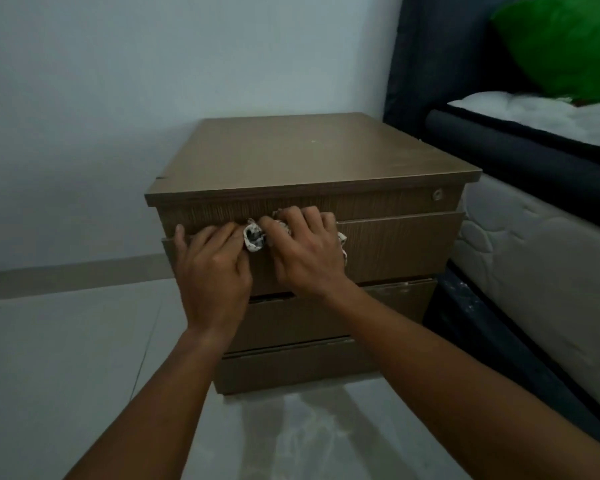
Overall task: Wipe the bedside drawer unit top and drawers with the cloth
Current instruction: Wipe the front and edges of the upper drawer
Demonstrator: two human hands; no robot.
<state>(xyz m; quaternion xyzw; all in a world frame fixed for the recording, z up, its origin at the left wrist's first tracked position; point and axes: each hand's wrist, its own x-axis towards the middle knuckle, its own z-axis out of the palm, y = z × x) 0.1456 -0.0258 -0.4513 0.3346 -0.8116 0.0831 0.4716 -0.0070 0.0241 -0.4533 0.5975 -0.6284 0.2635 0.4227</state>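
A brown wooden bedside drawer unit (291,157) stands against the wall, with several drawer fronts below its top. A crumpled white patterned cloth (253,239) lies against the upper edge of the second drawer front (395,247). My right hand (305,251) presses on the cloth, fingers curled over it, and a corner of the cloth shows past the hand's right side. My left hand (212,268) rests on the same drawer edge just left of the cloth; its fingertips touch the bunched end. Most of the cloth is hidden under my right hand.
A bed with a dark frame (520,161) and a white mattress (534,258) stands close on the unit's right. A green pillow (565,43) lies on it. Pale tiled floor (66,358) spreads to the left and front. A small round lock (438,194) sits on the top drawer.
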